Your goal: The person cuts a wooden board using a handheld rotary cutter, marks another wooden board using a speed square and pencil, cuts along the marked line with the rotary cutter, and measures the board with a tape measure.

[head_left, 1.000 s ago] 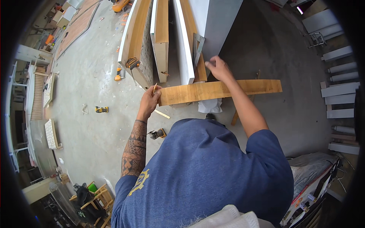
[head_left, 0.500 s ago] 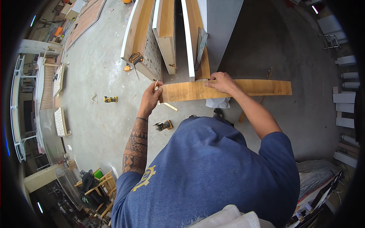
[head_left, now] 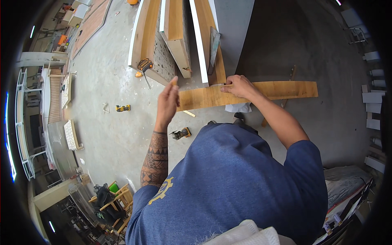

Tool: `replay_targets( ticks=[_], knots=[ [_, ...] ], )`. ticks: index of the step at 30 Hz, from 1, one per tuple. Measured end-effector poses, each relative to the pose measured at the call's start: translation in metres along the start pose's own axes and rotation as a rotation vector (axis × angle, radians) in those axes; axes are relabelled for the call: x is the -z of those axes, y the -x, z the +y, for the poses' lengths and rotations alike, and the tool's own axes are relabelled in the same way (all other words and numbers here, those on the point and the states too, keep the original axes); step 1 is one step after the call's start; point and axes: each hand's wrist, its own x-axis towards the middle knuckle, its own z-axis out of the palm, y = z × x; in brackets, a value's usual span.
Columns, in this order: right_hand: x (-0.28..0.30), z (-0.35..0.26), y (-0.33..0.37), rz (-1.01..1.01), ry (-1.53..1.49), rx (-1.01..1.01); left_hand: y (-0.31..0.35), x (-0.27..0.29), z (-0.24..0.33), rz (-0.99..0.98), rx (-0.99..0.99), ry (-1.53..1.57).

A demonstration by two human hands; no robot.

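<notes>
A long, thin strip of wood veneer point(head_left: 200, 97) lies crosswise in front of me, against the end of an upright white-edged panel point(head_left: 201, 53). My right hand point(head_left: 241, 87) pinches the strip's upper edge where it meets that panel. Beside the strip's left end is my left hand point(head_left: 167, 104), raised a little and slightly blurred. Its fingers are closed on a short, thin tan stick point(head_left: 174, 82) that looks like a pencil. A grey flat metal piece point(head_left: 214, 49) leans on the panel's wood side.
Two more thick panels point(head_left: 175, 41) stand to the left, one bearing a tape measure point(head_left: 145, 65) at its end. Two yellow-black power tools, one farther left point(head_left: 123, 108) and one nearer point(head_left: 180, 133), lie on the concrete floor. A tall grey panel point(head_left: 233, 32) rises at the right.
My left hand has come off the strip's left end and moved up and to the right. My right hand keeps its hold on the strip. The whole view has shifted slightly.
</notes>
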Motion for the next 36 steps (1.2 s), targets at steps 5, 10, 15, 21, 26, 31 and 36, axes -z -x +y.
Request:
replay_targets(
  ticks=[5,10,15,21,26,31,36],
  knots=[
    [-0.001,-0.003,-0.001,-0.002,0.003,-0.007,0.005,-0.014,-0.013,-0.101,-0.089,-0.103],
    [-0.005,0.003,0.001,0.082,-0.008,0.06,0.006,-0.025,-0.014,-0.157,-0.05,0.263],
    [0.0,-0.004,0.001,0.003,-0.03,-0.013,-0.008,-0.025,-0.034,-0.228,0.044,0.105],
    [0.0,-0.003,0.0,-0.003,-0.011,-0.005,-0.019,-0.045,-0.039,-0.17,-0.182,-0.263],
    [-0.004,0.003,-0.002,0.019,-0.001,0.018,-0.022,-0.05,-0.028,-0.185,-0.287,-0.392],
    [-0.004,0.001,-0.002,0.011,-0.007,0.007,-0.02,-0.055,-0.032,-0.165,-0.337,-0.41],
    [-0.001,0.001,-0.002,-0.038,-0.035,-0.036,-0.012,-0.062,-0.027,-0.106,-0.256,-0.442]
  ],
)
